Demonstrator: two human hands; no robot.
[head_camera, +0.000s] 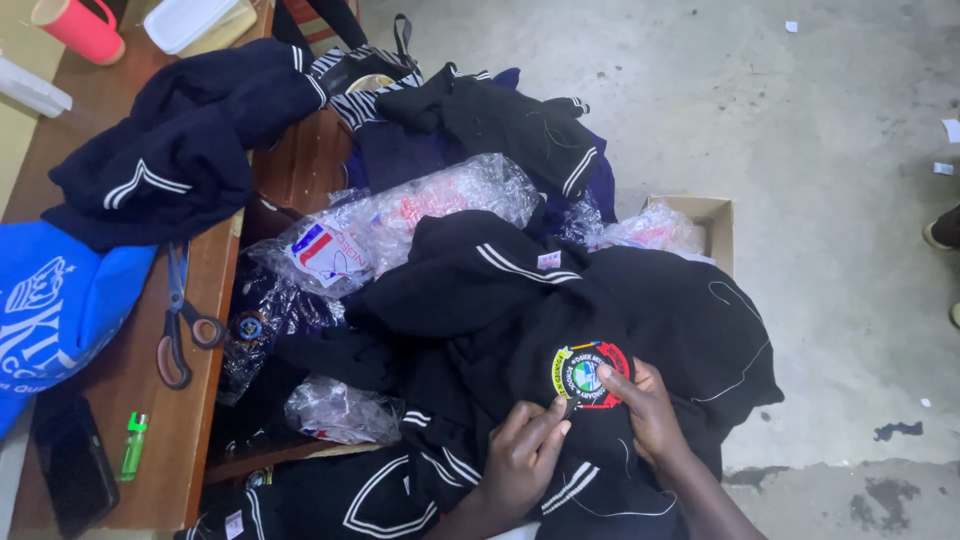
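A black sweater (690, 320) with white stripe trim lies on top of a heap of dark garments. On it sits a round embroidered badge (588, 376) in red, yellow, green and blue. My left hand (525, 455) pinches the fabric at the badge's lower left edge. My right hand (645, 405) presses its fingers on the badge's right side and grips the cloth there. Both forearms come in from the bottom of the view.
A wooden table (130, 370) at left holds scissors (180, 320), a green lighter (133, 445), a black phone (72, 465), a blue bag (55, 305), a navy sweater (180, 140), a pink cup (80, 25). Clear plastic bags (400, 215) and a cardboard box (705, 220) lie by the heap on concrete floor (830, 150).
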